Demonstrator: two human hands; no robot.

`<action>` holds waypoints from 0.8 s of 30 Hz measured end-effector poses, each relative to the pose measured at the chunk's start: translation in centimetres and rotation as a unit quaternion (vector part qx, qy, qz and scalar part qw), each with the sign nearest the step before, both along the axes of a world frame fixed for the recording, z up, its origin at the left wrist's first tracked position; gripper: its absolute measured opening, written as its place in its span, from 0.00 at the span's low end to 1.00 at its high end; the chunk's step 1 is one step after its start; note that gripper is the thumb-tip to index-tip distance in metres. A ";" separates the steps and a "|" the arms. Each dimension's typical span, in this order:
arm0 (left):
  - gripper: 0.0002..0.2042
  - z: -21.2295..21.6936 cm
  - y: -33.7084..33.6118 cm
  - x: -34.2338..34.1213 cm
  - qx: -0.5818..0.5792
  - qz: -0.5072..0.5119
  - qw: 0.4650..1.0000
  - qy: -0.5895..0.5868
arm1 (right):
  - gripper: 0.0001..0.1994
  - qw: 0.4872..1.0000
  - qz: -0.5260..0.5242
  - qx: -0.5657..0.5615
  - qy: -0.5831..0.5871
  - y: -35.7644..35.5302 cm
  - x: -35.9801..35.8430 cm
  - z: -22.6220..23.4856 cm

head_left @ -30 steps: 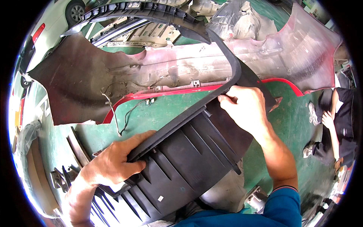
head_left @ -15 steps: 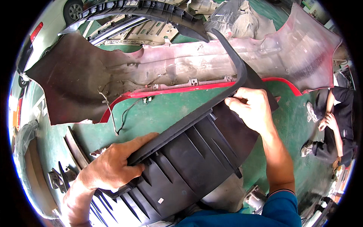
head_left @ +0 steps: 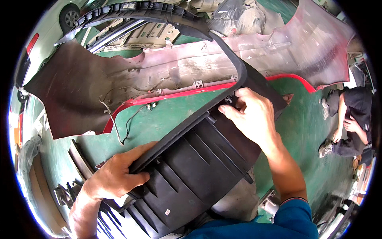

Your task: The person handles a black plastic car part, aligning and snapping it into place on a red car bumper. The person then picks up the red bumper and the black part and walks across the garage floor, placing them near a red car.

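A long black plastic car trim panel [head_left: 175, 173], ribbed on the side toward me, lies slanted across my front, with a curved rim rising to the upper right. My left hand [head_left: 117, 175] holds its left end, with fingers on the far side of the rim and thumb on the near side. Near the rim's bend, my right hand [head_left: 252, 113] has its fingers curled and its thumb against the panel. Between thumb and forefinger a small dark clip [head_left: 230, 99] shows in part; the other fingertips are hidden.
Beyond the panel, a red bumper cover [head_left: 175, 75] lies with its dusty inner side up, a loose cable [head_left: 126, 131] beside it. More car parts [head_left: 153, 34] lie behind. A person [head_left: 352, 119] crouches at right. A pale car [head_left: 49, 30] stands far left.
The panel's upper end and my right hand have shifted left in the view. My right thumb and forefinger have parted, so the small clip now shows between them. My left hand keeps its grip.
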State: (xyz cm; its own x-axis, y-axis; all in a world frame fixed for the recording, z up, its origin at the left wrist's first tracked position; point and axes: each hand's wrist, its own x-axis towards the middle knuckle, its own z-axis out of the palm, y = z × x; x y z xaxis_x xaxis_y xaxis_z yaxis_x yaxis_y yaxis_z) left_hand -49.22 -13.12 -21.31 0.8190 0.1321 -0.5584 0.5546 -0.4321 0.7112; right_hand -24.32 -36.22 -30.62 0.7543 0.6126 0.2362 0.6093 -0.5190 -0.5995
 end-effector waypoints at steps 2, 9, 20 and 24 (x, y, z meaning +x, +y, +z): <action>0.35 0.4 -0.2 0.4 0.002 -0.001 1.000 0.008 | 0.19 1.000 0.001 0.003 -0.030 0.3 0.3 -0.6; 0.34 0.3 -0.4 0.0 -0.004 0.014 1.000 0.012 | 0.18 0.999 -0.004 0.051 0.001 0.7 0.5 -1.3; 0.34 -0.2 -0.2 0.1 -0.020 0.013 1.000 0.001 | 0.17 0.998 -0.003 -0.013 -0.066 1.0 0.5 -2.2; 0.34 -0.4 0.0 -0.3 -0.025 0.016 1.000 0.000 | 0.15 0.997 0.014 0.030 -0.066 1.0 0.6 -2.9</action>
